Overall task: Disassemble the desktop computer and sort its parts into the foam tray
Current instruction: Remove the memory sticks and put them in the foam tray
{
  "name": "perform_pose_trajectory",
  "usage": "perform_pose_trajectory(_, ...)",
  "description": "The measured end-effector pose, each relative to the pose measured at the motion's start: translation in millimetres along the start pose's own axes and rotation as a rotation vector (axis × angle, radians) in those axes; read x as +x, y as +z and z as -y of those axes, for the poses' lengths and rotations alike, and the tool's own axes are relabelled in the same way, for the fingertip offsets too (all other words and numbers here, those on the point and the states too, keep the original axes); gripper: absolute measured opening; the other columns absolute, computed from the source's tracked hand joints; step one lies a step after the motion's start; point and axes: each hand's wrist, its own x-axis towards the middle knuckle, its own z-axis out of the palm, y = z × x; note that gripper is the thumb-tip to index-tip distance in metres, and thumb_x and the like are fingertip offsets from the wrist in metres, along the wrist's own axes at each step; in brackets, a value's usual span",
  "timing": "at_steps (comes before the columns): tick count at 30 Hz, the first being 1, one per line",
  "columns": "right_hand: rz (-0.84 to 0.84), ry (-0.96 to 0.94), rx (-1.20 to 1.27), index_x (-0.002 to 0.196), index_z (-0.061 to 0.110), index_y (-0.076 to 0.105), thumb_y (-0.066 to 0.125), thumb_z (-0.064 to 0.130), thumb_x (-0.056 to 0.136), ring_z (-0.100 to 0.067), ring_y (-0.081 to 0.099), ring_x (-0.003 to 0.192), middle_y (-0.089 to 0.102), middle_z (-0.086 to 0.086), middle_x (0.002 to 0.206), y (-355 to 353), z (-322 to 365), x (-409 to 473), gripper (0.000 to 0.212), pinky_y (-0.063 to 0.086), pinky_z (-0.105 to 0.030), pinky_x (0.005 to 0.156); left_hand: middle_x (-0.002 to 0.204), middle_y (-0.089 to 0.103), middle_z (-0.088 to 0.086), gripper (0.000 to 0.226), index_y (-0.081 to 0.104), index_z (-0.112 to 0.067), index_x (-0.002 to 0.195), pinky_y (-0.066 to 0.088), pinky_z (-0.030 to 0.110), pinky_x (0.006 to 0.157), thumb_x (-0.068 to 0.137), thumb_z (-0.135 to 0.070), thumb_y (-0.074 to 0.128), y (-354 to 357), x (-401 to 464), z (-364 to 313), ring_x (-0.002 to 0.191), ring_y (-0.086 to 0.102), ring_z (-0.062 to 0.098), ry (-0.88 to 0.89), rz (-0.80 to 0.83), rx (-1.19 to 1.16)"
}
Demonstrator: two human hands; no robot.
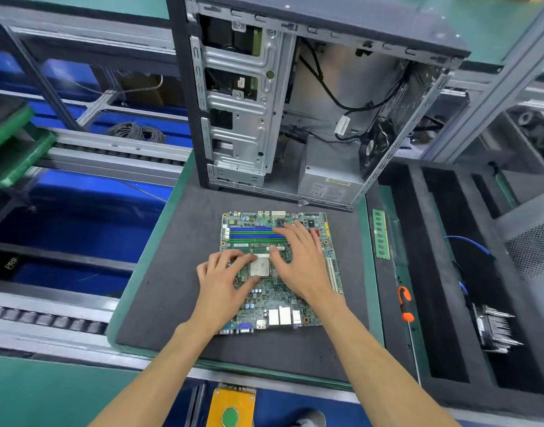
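Both hands [224, 282] [298, 260] touch motherboard [276, 297]; case [295, 97] behind.

— What couldn't you see on the motherboard [266, 298]?
— The left hand [223, 289] and right hand [301, 261] covered its middle, so the parts under them were hidden.
— And the labels?
— The print on the power supply [327, 183] sticker was too small to read.
— Anything cut off?
— Yes. The foam tray [418, 272] ran off the right edge, and the computer case [295, 97] lost its top.
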Motion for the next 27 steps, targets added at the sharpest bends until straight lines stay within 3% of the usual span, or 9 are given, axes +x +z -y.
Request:
perform_pose_trajectory(10,-0.027,-0.031,-0.021,0.137,0.028,0.057,0.039,0.054,0.1,-0.013,0.025,0.151,0.059,0.008,0.143,5.5,-10.5,-1.5,0.048,0.014,-0.044,0.125,0.116,0.053,-0.01,0.04,0.062,-0.035,0.123,0.026,0.031,0.089,0.085,-0.041,0.073,-9.8,9.8,-3.8,0.11,0.046,0.015,0.158,0.063,0.136)
perform_pose_trajectory(20,-0.041,-0.017,0.055,0.128,0.03,0.064,0.05,0.05,0.097,-0.01,0.027,0.15,0.059,0.011,0.141,5.1,-12.4,-0.3,0.04,0.012,-0.041,0.125,0.124,0.045,-0.007,0.038,0.054,-0.019,0.125,0.025,0.029,0.098,0.091,-0.031,0.066,-12.4,27.3,-5.6,0.12,0.037,0.015,0.237,0.235,0.071)
perform_pose_trajectory(27,-0.074,-0.038,0.16,0.111,0.031,0.073,0.061,0.041,0.096,-0.011,0.03,0.148,0.058,0.009,0.141,5.1,-11.9,-2.6,0.022,0.012,-0.045,0.125,0.119,0.047,-0.009,0.036,0.052,-0.019,0.125,0.028,0.03,0.095,0.093,-0.03,0.063,-17.0,32.0,-6.2,0.114,0.039,0.013,0.257,0.209,0.008)
